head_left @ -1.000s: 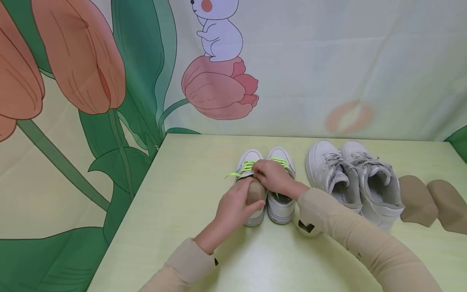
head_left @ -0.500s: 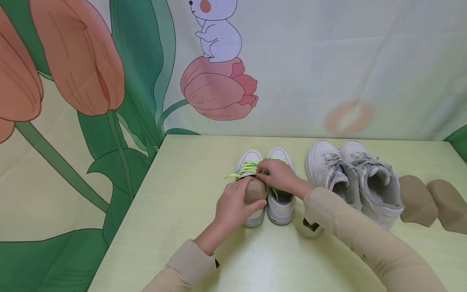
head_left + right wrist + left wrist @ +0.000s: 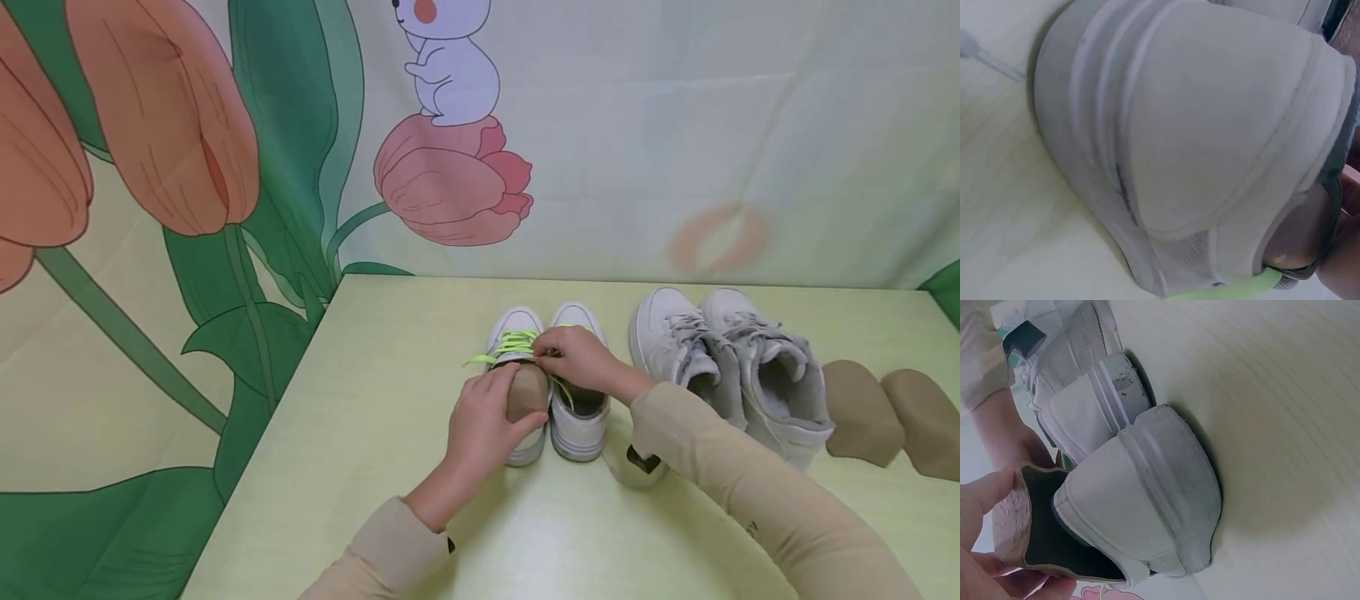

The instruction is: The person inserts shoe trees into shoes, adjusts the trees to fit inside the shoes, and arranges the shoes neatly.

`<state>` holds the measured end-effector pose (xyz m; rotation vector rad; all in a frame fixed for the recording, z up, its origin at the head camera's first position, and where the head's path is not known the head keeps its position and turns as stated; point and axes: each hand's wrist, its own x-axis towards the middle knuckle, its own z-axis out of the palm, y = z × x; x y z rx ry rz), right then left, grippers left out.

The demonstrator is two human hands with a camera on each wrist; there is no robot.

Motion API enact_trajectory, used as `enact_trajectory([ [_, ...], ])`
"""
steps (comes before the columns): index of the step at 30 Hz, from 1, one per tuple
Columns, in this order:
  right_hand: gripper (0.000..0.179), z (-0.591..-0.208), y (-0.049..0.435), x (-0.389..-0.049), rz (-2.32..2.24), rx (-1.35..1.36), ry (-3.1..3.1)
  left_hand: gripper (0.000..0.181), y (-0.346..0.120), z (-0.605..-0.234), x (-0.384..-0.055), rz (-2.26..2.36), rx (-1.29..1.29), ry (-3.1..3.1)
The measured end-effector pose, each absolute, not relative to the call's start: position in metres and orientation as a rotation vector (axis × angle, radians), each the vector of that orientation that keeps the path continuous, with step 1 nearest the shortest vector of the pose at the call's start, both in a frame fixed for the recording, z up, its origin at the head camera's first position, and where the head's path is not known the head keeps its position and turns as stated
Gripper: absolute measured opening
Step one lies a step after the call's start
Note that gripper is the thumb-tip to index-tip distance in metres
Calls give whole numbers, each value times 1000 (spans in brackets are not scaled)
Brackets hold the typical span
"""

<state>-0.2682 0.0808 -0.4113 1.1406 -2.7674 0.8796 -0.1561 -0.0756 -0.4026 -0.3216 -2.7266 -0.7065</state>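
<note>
A small white sneaker with green laces (image 3: 516,321) stands at the middle of the table, its toe pointing to the wall. Fingers and thumb of my left hand (image 3: 478,421) hold the sides of a brown insole (image 3: 527,392), whose heel end sticks up out of this shoe. The left wrist view shows the insole (image 3: 1013,525) bent into a curve, dark underneath. Reaching over the matching right sneaker (image 3: 579,437), my right hand (image 3: 577,358) pinches the left shoe's opening edge below the laces; its fingertips are partly hidden. The right sneaker (image 3: 1210,125) fills most of the right wrist view.
A larger pair of white lace-up sneakers (image 3: 663,321) stands to the right, partly behind the right sleeve. Beyond it, two brown insoles (image 3: 862,412) lie side by side on the table (image 3: 375,375). A cloth backdrop printed with tulips (image 3: 450,187) hangs behind the table.
The right hand has shifted slightly to the right along the left shoe's opening, showing more of the green laces. The left hand keeps its hold on the insole.
</note>
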Motion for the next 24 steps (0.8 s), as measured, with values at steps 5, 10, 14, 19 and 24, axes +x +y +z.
enact_trajectory([
  [5,6,-413,81,-268,930,1120,-2766,61,-74,-403,-157,-672,-323,-2727],
  [10,6,-412,81,-266,978,1101,-2761,60,-72,-405,-159,-640,-329,-2723],
  [14,6,-411,81,-265,1015,1087,-2764,60,-72,-405,-161,-622,-338,-2717],
  [19,7,-411,81,-265,1059,1067,-2774,60,-71,-405,-164,-605,-341,-2727],
  [24,7,-411,80,-265,1082,1045,-2784,59,-69,-405,-166,-592,-343,-2730],
])
